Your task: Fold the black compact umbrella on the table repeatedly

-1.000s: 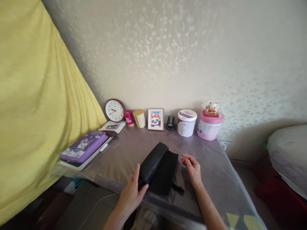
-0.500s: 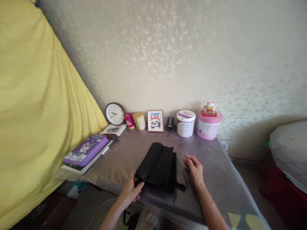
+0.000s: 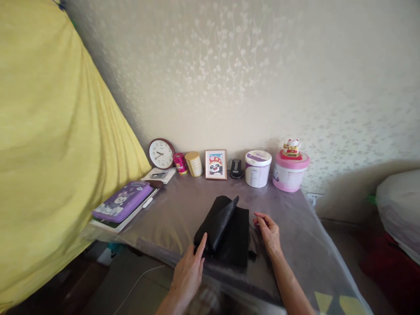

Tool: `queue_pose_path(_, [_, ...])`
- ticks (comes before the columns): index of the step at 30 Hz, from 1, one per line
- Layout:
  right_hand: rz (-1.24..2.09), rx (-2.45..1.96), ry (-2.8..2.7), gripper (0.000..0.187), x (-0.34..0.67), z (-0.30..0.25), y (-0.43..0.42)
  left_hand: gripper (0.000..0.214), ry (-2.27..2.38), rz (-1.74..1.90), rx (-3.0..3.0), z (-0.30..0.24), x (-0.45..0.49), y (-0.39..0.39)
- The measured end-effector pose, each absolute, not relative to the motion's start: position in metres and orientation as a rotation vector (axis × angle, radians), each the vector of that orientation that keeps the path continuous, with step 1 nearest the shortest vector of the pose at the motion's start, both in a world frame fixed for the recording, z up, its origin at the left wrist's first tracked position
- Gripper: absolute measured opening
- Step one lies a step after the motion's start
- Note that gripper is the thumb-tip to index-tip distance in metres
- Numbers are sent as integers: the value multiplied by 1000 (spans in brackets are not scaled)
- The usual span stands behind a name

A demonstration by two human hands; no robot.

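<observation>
- Plainly, the left hand [image 3: 188,272] is at the near left end of a black bag [image 3: 233,240], its index finger stretched along the bag's edge; whether the thumb grips underneath cannot be told.
- The bag lies on the table, beyond the left hand's fingertips and slightly to their right, touching them.
- The bag's flap [image 3: 226,223] stands up at a slant, its far corner raised off the flat part beside it.
- To the right of the bag, just beside it and apart from it, is the right hand [image 3: 267,232], fingers curled and the thumb close to the index finger; whether anything small is pinched there cannot be told.
- Between the bag and the right hand, a short black strap [image 3: 252,255] lies on the table.
- Around all this spreads the table [image 3: 177,210], under a shiny clear cover.
- Well to the left, a purple case [image 3: 124,202] rests on a flat stack.
- Along the wall, from left to right, are a round clock [image 3: 162,154], a pink can [image 3: 180,164], a can with a yellow lid [image 3: 194,164], a panda picture [image 3: 215,164], a small black gadget [image 3: 236,169], a white and purple tub [image 3: 258,173] and a pink tub [image 3: 288,178] with a cat figurine [image 3: 292,148] on top.
- Farthest left hangs a yellow cloth [image 3: 49,153].
</observation>
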State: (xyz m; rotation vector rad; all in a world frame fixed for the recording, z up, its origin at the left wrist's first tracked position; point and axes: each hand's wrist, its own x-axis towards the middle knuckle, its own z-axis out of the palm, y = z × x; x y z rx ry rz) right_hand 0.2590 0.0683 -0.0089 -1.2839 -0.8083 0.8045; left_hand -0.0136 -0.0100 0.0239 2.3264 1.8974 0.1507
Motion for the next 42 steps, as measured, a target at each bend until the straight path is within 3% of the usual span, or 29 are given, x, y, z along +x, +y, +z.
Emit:
queue_pose_path(9, [793, -1305, -830, 37, 259, -13, 69, 73, 1769, -44, 2366, 32, -16, -11])
queue_pose_path(19, [794, -1316, -849, 40, 260, -13, 69, 80, 1822, 297, 2117, 24, -18, -3])
queue_pose_path(25, [785, -1324, -842, 41, 258, -7, 66, 66, 1962, 67, 2167, 31, -9, 5])
queue_pose_path(31, [800, -1272, -827, 41, 257, -5, 66, 68, 1663, 477, 1693, 47, -28, 22])
queue_pose_path(34, [815, -1265, -807, 41, 257, -3, 65, 60, 1483, 550, 1403, 55, -31, 23])
queue_pose_path(42, [869, -1208, -799, 41, 257, -1, 61, 37, 1485, 638, 1453, 61, -27, 29])
